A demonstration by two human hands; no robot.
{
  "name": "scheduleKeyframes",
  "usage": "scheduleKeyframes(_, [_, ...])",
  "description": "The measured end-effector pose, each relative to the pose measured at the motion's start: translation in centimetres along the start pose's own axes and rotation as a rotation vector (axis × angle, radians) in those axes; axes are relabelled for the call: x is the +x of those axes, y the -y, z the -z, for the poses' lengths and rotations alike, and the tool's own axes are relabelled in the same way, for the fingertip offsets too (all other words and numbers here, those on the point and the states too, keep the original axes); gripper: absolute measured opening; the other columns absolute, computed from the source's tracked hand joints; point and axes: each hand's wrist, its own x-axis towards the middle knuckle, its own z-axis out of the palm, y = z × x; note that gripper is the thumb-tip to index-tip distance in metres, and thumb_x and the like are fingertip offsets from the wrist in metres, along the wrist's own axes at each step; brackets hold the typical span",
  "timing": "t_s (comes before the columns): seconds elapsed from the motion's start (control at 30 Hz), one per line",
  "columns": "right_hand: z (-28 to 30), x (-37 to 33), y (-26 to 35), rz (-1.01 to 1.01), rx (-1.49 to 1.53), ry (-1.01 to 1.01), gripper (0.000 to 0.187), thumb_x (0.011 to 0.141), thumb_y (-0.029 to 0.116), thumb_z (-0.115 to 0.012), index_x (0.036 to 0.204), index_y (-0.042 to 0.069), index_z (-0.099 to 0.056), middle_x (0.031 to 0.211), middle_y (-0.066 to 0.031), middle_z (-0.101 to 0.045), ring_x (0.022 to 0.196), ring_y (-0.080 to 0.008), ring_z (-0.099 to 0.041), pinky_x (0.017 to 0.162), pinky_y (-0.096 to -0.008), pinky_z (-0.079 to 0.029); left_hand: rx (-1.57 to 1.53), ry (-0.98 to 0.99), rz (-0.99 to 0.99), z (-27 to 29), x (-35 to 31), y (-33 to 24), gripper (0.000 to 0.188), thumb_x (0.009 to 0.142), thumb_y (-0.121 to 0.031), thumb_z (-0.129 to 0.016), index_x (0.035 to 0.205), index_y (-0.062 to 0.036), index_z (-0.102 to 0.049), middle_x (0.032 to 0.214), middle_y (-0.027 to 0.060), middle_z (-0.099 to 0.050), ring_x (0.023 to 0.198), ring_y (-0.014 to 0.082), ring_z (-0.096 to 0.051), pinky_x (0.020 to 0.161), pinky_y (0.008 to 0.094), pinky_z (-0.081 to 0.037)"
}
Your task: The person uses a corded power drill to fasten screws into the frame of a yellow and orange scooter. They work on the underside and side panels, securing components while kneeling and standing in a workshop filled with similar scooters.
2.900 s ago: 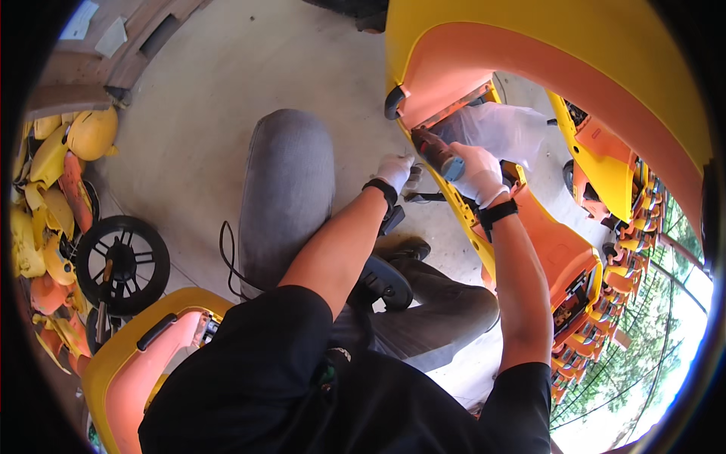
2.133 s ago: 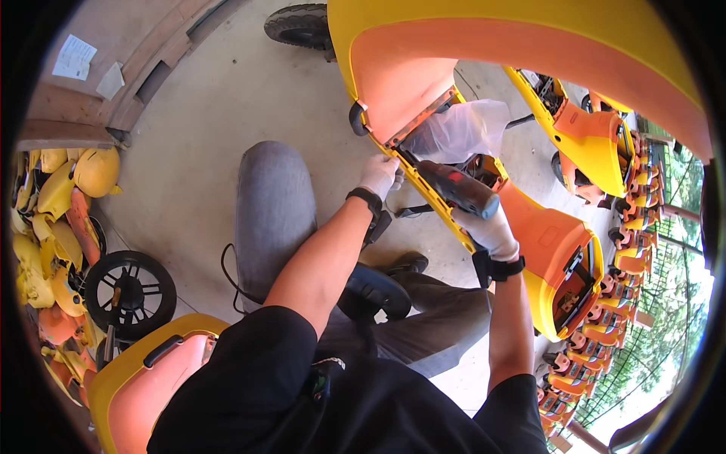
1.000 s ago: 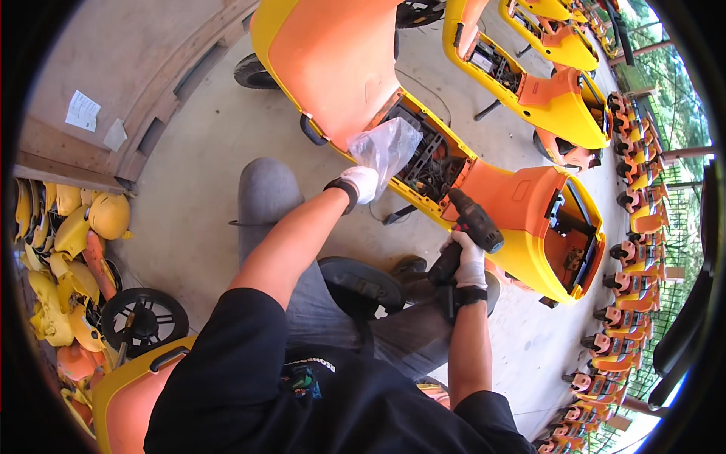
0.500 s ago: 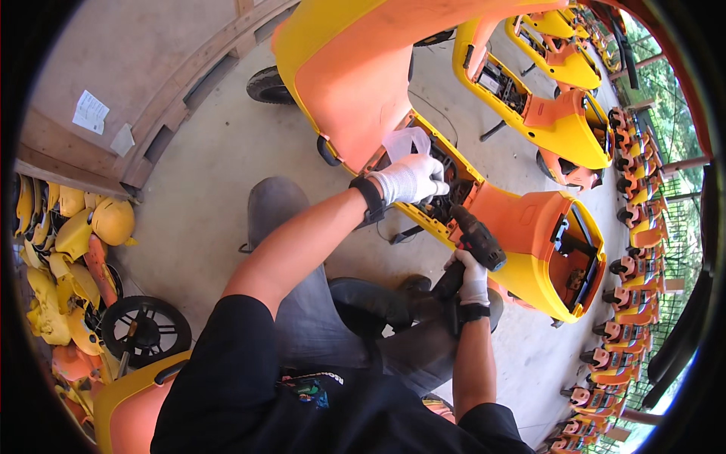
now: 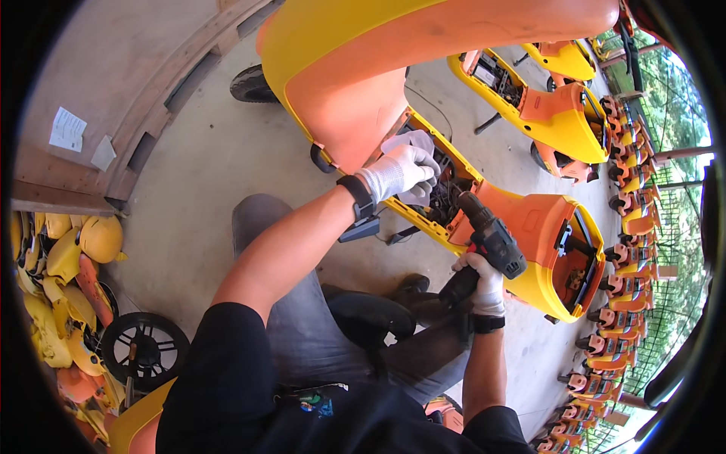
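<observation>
Step in hand looks like bag handling at the yellow-and-orange plastic scooter [image 5: 503,198], over its long yellow-rimmed open bay [image 5: 425,225] of dark parts. Left hand [image 5: 404,170], white-gloved, fingers curled, grasping the thin translucent plastic bag [image 5: 409,141] over the bay's far-left end (what's inside, can't tell). Right hand [image 5: 485,286], also gloved, is wrapped round the grip of the black pistol-shaped power drill [image 5: 495,240], body near the bay's right end, nose overlapping it in view; contact unclear. Judgement: next move calls for keeping the loose plastic clear of the bay's parts and the drill nose off the rim.
</observation>
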Motion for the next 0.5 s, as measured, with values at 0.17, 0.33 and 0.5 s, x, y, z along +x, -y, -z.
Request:
scheduleKeyframes(0.17, [-1.9, -0.6, 4.5, 0.012, -0.097, 0.04, 0.018, 0.075, 0.004, -0.064, 0.093, 0.001, -0.061, 0.073, -0.0066, -0.063, 0.068, -0.0178, -0.062, 0.068, -0.0294, -0.052, -0.056, -0.045, -0.113, 1.4, -0.1, 0.0, 0.011, 0.096, -0.012, -0.067, 0.103, -0.0028, -0.065, 0.089, 0.0043, -0.069, 0.076, 0.0118, -0.066, 0.069, 0.0266, -0.055])
scheduleKeyframes(0.33, [-2.9, -0.2, 5.8, 0.024, -0.114, 0.096, 0.022, 0.075, 0.001, -0.066, 0.096, 0.001, -0.063, 0.075, -0.0059, -0.064, 0.068, -0.0164, -0.064, 0.067, -0.0289, -0.052, -0.183, 0.059, -0.125, 1.7, -0.4, 0.2, 0.014, 0.098, -0.01, -0.064, 0.11, -0.001, -0.065, 0.094, 0.0032, -0.068, 0.081, 0.0104, -0.064, 0.076, 0.0255, -0.053])
scheduleKeyframes(0.5, [-3.5, -0.5, 6.6, 0.062, -0.141, 0.064, 0.029, 0.073, 0.004, -0.065, 0.101, -0.002, -0.062, 0.075, -0.0057, -0.061, 0.066, -0.0169, -0.062, 0.064, -0.0286, -0.051, -0.197, 0.118, -0.106, 1.5, -0.2, 0.4, 0.016, 0.1, -0.009, -0.06, 0.112, 0.0006, -0.065, 0.093, 0.0029, -0.066, 0.081, 0.0102, -0.062, 0.077, 0.0256, -0.052])
